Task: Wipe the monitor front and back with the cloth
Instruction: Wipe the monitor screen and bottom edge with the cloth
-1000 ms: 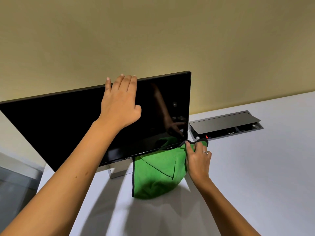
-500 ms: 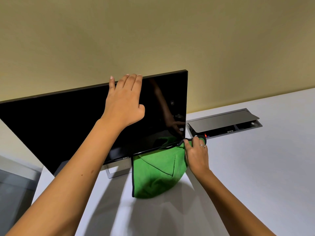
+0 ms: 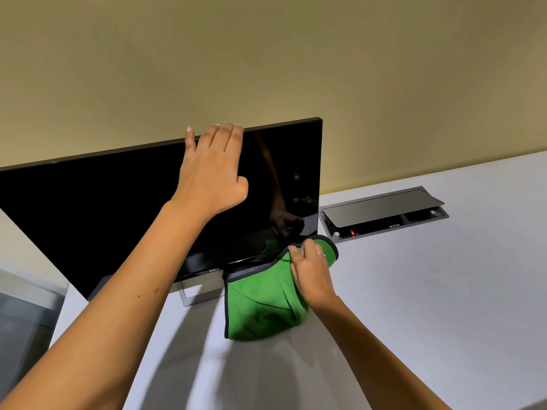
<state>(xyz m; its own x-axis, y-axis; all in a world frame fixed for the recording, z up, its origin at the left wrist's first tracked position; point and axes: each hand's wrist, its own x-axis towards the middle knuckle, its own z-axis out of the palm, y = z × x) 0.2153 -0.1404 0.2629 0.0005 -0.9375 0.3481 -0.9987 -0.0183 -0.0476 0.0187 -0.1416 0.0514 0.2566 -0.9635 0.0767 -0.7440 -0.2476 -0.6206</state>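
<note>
A black flat monitor stands on a silver stand on the white desk, its dark screen facing me. My left hand lies on the upper screen, fingers bent over the top edge and thumb on the front. A green cloth with a dark hem hangs from the monitor's lower right corner onto the desk. My right hand grips the cloth's top and presses it against the bottom edge near that corner.
A grey cable box with its lid raised is sunk into the desk just right of the monitor, a small red light showing inside. A beige wall stands close behind. The desk's left edge drops to a grey floor.
My left hand slid up until its fingers hook over the top edge. My right hand and the cloth shifted slightly left along the bottom edge. The monitor's right edge drifted a little left.
</note>
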